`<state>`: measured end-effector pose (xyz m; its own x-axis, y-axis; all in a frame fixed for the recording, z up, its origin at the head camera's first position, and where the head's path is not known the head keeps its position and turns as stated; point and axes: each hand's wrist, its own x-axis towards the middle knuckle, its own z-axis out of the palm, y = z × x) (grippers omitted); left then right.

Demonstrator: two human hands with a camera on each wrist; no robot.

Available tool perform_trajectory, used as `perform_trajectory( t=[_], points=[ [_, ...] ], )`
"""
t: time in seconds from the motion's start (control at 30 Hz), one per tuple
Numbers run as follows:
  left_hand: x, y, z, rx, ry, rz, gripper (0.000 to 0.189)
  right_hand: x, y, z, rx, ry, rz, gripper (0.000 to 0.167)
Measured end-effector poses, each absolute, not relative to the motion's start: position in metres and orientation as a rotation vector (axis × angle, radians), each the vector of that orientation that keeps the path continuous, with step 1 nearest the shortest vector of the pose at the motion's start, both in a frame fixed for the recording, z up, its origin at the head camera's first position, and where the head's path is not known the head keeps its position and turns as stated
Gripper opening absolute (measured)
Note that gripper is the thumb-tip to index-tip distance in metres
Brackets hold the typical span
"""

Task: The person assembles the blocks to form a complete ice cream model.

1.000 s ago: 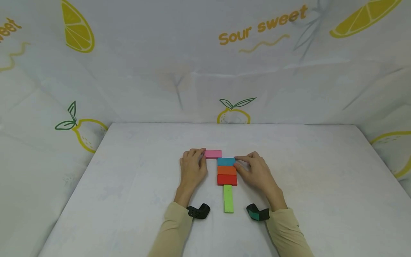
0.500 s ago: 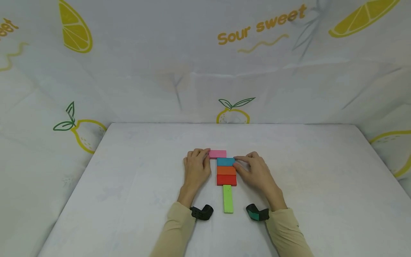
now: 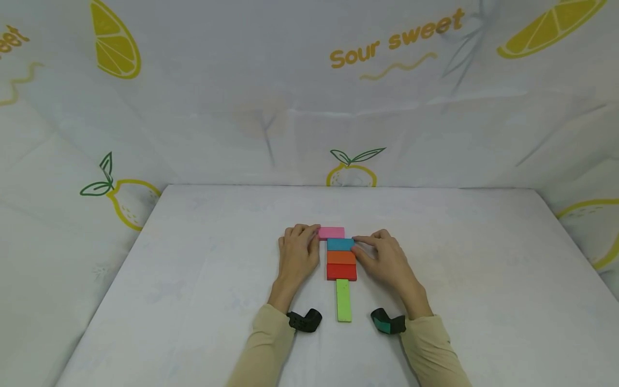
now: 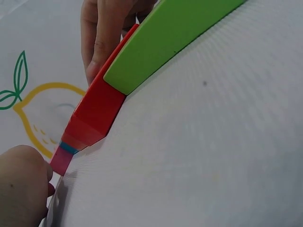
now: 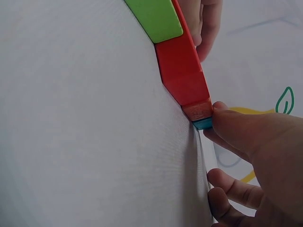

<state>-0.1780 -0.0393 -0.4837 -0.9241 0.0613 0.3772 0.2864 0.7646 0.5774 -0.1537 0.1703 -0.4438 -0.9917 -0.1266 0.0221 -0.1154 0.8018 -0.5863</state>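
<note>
In the head view, my left hand (image 3: 299, 257) pinches the left end of a pink block (image 3: 331, 233) between thumb and fingers. The pink block lies flat at the far end, just behind a blue block (image 3: 340, 244) and offset to its left. My right hand (image 3: 387, 258) holds the right end of the blue block with thumb and index finger. An orange block (image 3: 340, 257) and a red block (image 3: 341, 272) line up side by side in front of the blue one. From the red block's near side, a light green block (image 3: 344, 301) runs lengthwise toward me.
The blocks lie on a white-covered table (image 3: 193, 301). A white cloth (image 3: 217, 134) with lemon prints hangs behind it and at the sides. Black wrist devices, on the left (image 3: 306, 321) and right (image 3: 388, 321), sit close beside the light green block.
My left hand has slid the pink block to the right, so it now sits mostly behind the blue block. My right hand has stayed in place at the blue block.
</note>
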Motion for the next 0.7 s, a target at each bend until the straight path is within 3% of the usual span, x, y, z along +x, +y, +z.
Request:
perform_trajectory(
  t=[0.7],
  points=[
    [-0.1806, -0.0365, -0.4844, -0.355, -2.617, -0.933, 0.026, -0.1550, 0.1706, -0.4472, -0.168, 2.970, -0.992, 0.037]
  ],
)
